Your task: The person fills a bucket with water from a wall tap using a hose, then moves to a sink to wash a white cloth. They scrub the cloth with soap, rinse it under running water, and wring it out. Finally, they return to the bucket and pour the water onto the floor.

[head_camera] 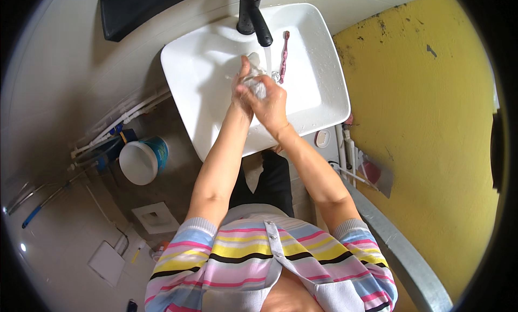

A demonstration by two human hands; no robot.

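Observation:
Both hands are inside a white rectangular washbasin (319, 65), below a black faucet (263, 32). My left hand (241, 83) grips a wet whitish item (259, 90), thin and crumpled like cloth or film; its exact kind cannot be told. Pressed over the same item from the other side is my right hand (271, 103), its fingers blurred. A stream of water (268, 61) runs from the spout down beside the hands. To their right, a pink toothbrush (285, 57) lies in the basin, its lower end near the metal drain (276, 76).
A white bucket (138, 163) stands on the floor at left, near white pipes (133, 111) and a squat toilet (156, 217). Below the basin's right corner is a soap dish (322, 138). A yellow wall (421, 93) and a grey metal-like edge (400, 243) bound the right side.

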